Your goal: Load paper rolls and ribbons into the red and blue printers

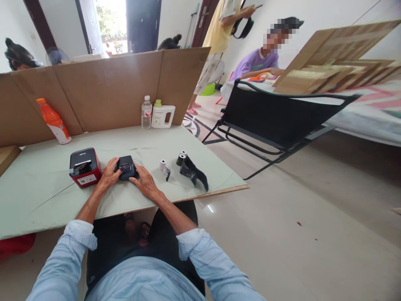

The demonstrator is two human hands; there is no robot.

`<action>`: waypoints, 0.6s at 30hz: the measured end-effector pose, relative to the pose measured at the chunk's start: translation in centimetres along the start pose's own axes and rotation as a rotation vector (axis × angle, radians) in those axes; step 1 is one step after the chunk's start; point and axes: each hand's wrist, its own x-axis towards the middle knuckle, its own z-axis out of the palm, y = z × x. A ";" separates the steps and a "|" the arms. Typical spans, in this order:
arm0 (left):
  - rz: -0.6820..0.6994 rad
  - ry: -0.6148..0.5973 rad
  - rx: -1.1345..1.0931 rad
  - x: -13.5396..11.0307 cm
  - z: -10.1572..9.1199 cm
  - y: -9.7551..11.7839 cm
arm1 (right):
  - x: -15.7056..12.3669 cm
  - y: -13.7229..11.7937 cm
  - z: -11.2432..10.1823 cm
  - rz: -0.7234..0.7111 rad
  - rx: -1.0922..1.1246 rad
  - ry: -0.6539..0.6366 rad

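Note:
A small black device (126, 167) lies on the pale green table (37, 196) in front of me. My left hand (108, 174) grips its left side, with the fingers curled round it. On its right side rests my right hand (144, 180), thumb and fingers pressed to the casing. A red and black label printer (84, 167) stands just left of my left hand. To the right lie a small white paper roll (162, 164) and a black roll with a long loose strip (191, 170).
An orange bottle (54, 121), a clear water bottle (146, 112) and a white jug (163, 115) stand along a cardboard screen (106, 90). A black folding chair (269, 121) stands to the right. Other people are beyond the screen and by a bed.

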 end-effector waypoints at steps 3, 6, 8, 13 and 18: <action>0.000 0.027 0.030 -1.9 0.4 0.4 | -0.1 -0.2 0.0 -0.022 -0.025 0.003; 0.008 0.040 0.078 -3.0 0.6 0.5 | -0.1 -0.5 0.0 -0.030 -0.054 -0.002; 0.021 0.035 0.099 -3.3 0.6 0.6 | -0.1 -0.5 0.0 -0.030 -0.061 -0.005; 0.049 0.015 0.127 -3.2 0.1 0.7 | -0.1 -0.3 0.2 -0.029 -0.058 0.005; 0.045 0.002 0.145 -3.1 -0.4 1.1 | -0.1 0.1 0.4 -0.035 -0.050 0.006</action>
